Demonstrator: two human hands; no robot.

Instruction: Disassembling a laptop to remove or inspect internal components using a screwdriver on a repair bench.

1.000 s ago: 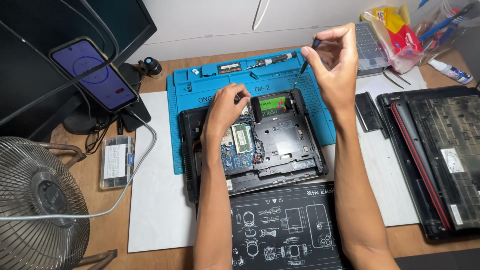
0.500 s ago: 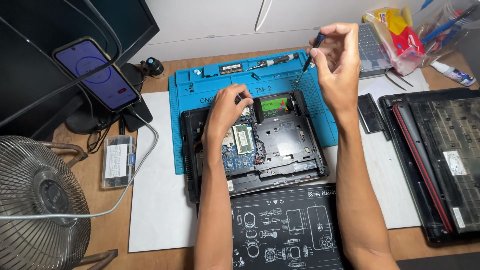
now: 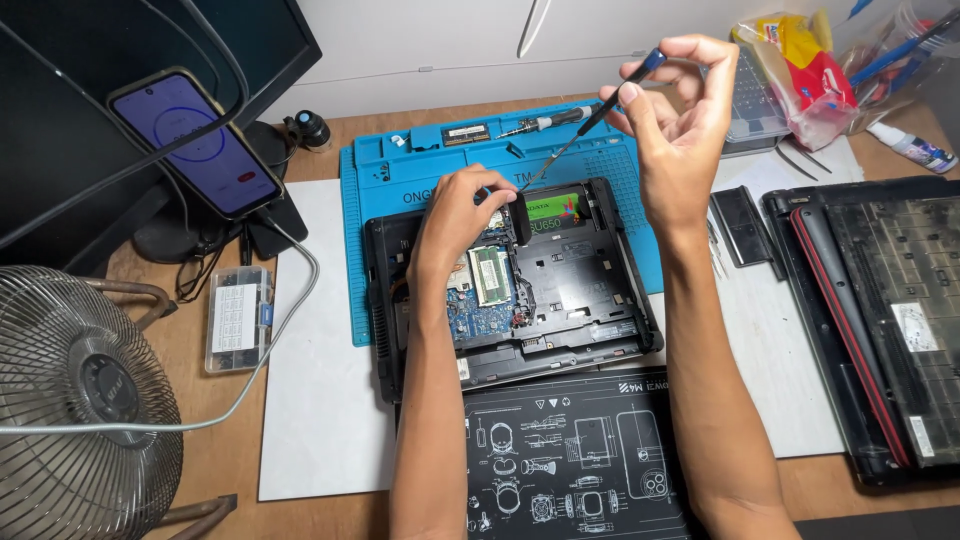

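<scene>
One opened laptop base (image 3: 520,290) sits mid-desk, its far half on the blue mat (image 3: 400,170). Left hand (image 3: 460,215) is pinched on something small at the base's far edge beside the green drive (image 3: 555,208); can't tell what. Right hand (image 3: 680,110) grips one screwdriver (image 3: 590,115) in its fingertips, raised, tip angled down-left. Second screwdriver (image 3: 545,122) lies on the mat's far edge. Second laptop (image 3: 880,310) crowds the desk's right edge; fan (image 3: 70,400) fills the near-left corner.
</scene>
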